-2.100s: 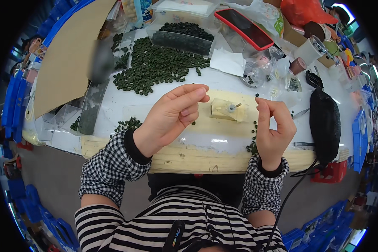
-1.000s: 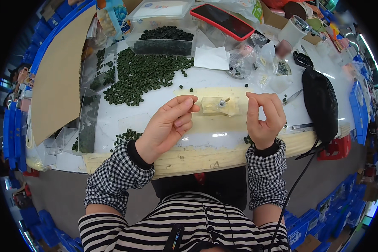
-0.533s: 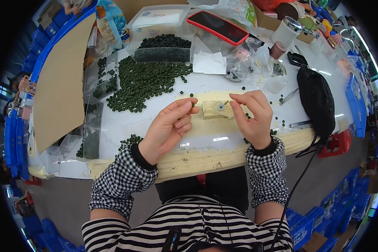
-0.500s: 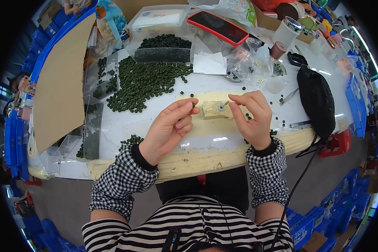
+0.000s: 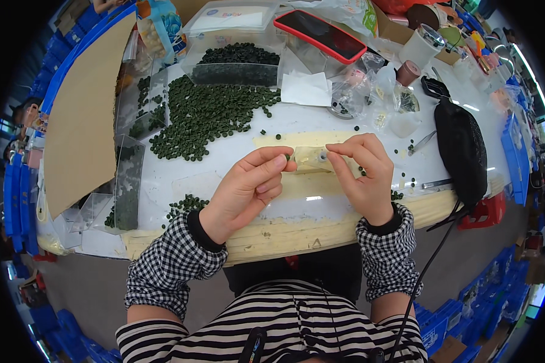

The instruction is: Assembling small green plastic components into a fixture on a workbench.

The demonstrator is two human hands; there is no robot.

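My left hand [image 5: 248, 187] pinches a small dark green piece [image 5: 287, 157] between thumb and forefinger, and the other fingers are curled. Just to its right lies a yellowish taped block [image 5: 309, 159] with a small pale round fitting [image 5: 323, 155] on top. My right hand [image 5: 366, 175] is at that fitting, thumb and forefinger nearly together beside it. Whatever sits between those right fingertips is hidden. A large heap of dark green round pieces [image 5: 206, 118] spreads behind my left hand, and a smaller pile [image 5: 191, 204] lies near my left wrist.
A clear bin of dark pieces [image 5: 236, 74] stands behind the heap, near a red-cased phone [image 5: 320, 36]. Cardboard [image 5: 85, 121] leans at the left. White paper [image 5: 306, 89], small plastic bags [image 5: 378, 91], tweezers [image 5: 422, 142] and a black pouch [image 5: 460, 148] lie further right.
My right fingertips have drawn closer together at the fitting, and the thin brass-coloured pin seen there before no longer shows. My left hand has shifted slightly right with its green piece.
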